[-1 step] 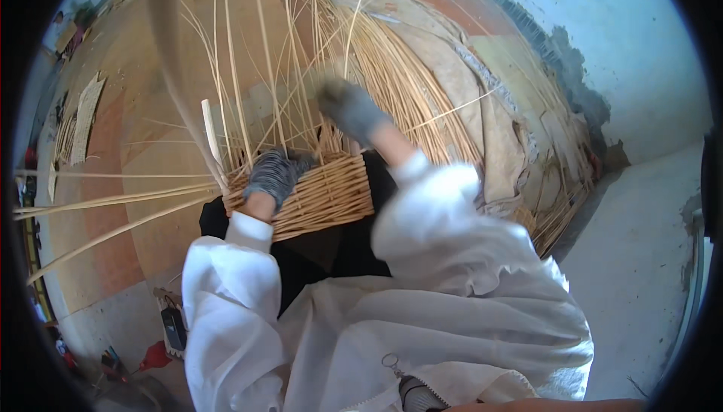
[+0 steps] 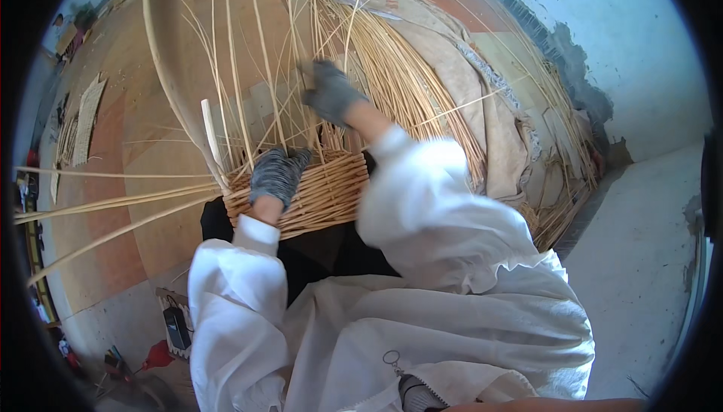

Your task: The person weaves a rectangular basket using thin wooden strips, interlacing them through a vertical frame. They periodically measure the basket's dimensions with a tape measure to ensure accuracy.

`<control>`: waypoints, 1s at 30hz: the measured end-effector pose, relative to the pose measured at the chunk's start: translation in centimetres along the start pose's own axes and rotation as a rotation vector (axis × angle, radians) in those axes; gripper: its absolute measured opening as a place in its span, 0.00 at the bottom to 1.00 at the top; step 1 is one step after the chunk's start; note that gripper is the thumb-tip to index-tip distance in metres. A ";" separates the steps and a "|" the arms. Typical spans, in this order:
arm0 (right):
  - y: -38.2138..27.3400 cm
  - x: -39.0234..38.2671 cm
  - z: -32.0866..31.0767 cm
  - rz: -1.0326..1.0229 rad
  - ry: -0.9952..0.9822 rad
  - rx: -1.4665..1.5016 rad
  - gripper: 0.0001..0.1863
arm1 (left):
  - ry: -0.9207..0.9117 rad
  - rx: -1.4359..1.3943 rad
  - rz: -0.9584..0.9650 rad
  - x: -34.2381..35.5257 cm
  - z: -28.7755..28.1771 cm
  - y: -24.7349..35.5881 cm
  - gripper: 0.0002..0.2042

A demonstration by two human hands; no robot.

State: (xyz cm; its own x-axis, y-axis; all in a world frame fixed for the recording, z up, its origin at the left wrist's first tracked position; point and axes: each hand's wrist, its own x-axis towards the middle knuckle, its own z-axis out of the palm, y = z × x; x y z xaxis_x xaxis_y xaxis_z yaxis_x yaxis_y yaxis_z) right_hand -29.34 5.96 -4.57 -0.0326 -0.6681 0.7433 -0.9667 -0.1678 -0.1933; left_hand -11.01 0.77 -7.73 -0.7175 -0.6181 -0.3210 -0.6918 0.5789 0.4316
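Note:
A half-woven wicker basket (image 2: 331,193) rests on my lap, its wall of tan rods facing me. Long upright rods (image 2: 241,103) rise from its far side, and others stick out to the left. My left hand (image 2: 277,176), in a grey striped glove, is closed over the basket's top edge. Above the basket, right of the left hand, is my right hand (image 2: 331,96) in a grey glove. Its fingers are curled and slightly blurred among the uprights. A thin rod seems to run from the rim up into it; the fingertips are partly lost in the blur.
A large bundle of loose rods (image 2: 407,73) lies beyond the basket to the right, beside crumpled tan cloth (image 2: 501,141). A thick pale rod (image 2: 162,58) curves up close to the camera. Flat woven pieces (image 2: 86,122) lie far left. A white wall (image 2: 633,58) bounds the right.
My right hand has moved left and slightly up over the basket, its forearm following. My left hand stays on the basket's edge, with a slight shift.

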 end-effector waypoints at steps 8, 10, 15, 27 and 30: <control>-0.6 -7.2 -3.6 0.922 0.583 1.210 0.17 | -0.217 -0.434 -0.193 3.5 1.1 -0.1 0.21; -2.6 -8.8 -5.4 0.759 0.521 1.108 0.14 | -0.081 -0.036 -0.105 4.6 1.7 -0.1 0.25; -2.8 -8.4 -4.8 0.634 0.333 0.751 0.07 | -0.104 -0.081 -0.369 4.0 0.8 2.1 0.29; -8.6 -7.0 -11.4 1.290 -0.193 0.742 0.12 | 0.865 -0.105 0.303 -10.6 0.7 -2.3 0.22; -17.8 1.0 -7.2 0.376 -0.262 0.415 0.10 | 0.691 -0.208 0.280 -10.7 0.1 -9.4 0.18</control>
State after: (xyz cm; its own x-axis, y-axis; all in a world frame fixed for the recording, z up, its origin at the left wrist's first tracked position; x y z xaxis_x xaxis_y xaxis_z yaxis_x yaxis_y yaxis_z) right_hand -13.99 13.47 4.21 -0.2376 -0.8833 0.4042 -0.7199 -0.1192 -0.6837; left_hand 3.10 2.01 -8.47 -0.6026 -0.6948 0.3926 -0.4137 0.6927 0.5908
